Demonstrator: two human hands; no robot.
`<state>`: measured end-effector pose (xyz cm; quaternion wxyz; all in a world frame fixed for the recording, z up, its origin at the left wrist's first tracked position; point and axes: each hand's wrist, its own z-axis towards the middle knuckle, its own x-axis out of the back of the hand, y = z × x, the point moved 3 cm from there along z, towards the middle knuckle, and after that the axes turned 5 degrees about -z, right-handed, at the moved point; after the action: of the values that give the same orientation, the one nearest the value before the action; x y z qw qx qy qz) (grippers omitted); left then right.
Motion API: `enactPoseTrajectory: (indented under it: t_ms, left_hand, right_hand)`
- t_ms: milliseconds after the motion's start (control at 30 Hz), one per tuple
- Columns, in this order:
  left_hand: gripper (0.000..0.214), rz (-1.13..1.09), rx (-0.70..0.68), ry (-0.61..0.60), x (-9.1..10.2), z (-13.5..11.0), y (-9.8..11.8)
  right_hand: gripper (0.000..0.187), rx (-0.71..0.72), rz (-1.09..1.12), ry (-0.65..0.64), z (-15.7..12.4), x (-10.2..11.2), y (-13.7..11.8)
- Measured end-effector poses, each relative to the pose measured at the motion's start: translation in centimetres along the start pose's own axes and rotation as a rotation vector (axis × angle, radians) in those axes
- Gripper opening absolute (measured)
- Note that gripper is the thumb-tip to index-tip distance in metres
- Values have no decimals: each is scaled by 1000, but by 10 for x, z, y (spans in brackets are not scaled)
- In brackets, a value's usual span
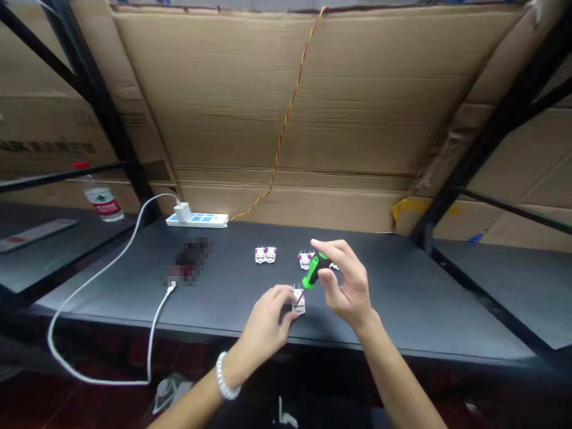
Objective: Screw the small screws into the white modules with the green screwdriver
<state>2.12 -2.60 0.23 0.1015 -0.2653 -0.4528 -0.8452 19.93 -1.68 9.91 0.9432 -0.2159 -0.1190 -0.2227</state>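
My left hand (267,316) pinches a small white block with thin pins (299,305) near the front of the dark tabletop. In my right hand (347,286) is a short green-and-black screwdriver (311,276), gripped by its handle and tilted. Its shaft points down to the block, and the tip appears to meet it. Behind the hands lie similar white-and-purple pieces: a pair (265,255) side by side, and more pieces (305,260) partly covered by the screwdriver and my right fingers.
A white power strip (201,220) with a plugged-in charger (182,211) sits at the back left. Its white cable (96,275) loops over the front edge to a blurred-out object (191,260). Black shelf posts (465,161) flank the table; cardboard (357,107) stands behind.
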Motion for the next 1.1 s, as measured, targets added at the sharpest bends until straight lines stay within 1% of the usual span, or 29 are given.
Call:
enactPoseTrajectory:
  t_ms: [33,133,200,233,300,367,433,500,567,633,700,767,833,867,900,967,1000,1033,1100]
  left_hand:
    - [18,1,-1,2,0,0,0]
    - [18,6,12,-2,-1,0,-1]
    - [17,9,20,-2,-2,0,-2]
    - [17,7,18,0,-2,-1,-2]
    - [17,1,9,4,-2,-1,-3]
    - [17,-3,0,8,-3,-1,-3]
    - [17,2,0,8,-3,-1,-4]
    - [17,8,3,6,-3,-2,-4]
    - [16,10,8,5,-3,-2,-4]
    - [15,4,8,11,-3,-2,-3]
    - [16,-1,1,15,-3,-3,-2]
    - [16,-2,2,12,-2,-2,-2]
    - [15,-2,5,6,-2,-2,-1]
    - [15,-2,8,2,-2,-2,-1]
    - [15,0,10,0,-2,-2,-1]
    - [14,2,17,-6,-2,-2,-1]
    - [14,3,24,-9,-2,-2,-1]
    - [14,3,31,-12,-2,-2,-2]
    - [13,1,37,-15,-2,-2,-1]
  right_hand:
    - [35,-32,46,-24,0,-1,1]
    - [37,-211,245,-119,-1,-3,4]
    - [33,-289,302,-139,0,-3,5]
    - [29,-292,275,-124,2,-2,5]
    - [23,-239,152,-58,5,0,4]
    - [23,-171,32,-2,7,1,3]
    - [24,-127,6,7,5,0,2]
    - [28,-150,102,-16,3,-3,1]
    - [31,-248,271,-62,0,-6,1]
    - [29,-373,415,-103,0,-9,2]
    - [26,-441,440,-104,2,-11,4]
    - [26,-425,312,-49,4,-11,8]
    - [28,-361,145,17,4,-13,13]
    - [30,-324,96,40,2,-14,15]
    - [36,-288,92,46,0,-17,17]
    - [44,-208,176,28,-4,-24,19]
    - [44,-176,244,-8,-6,-26,19]
    - [42,-172,316,-51,-8,-28,18]
    - [40,-227,427,-116,-9,-27,17]
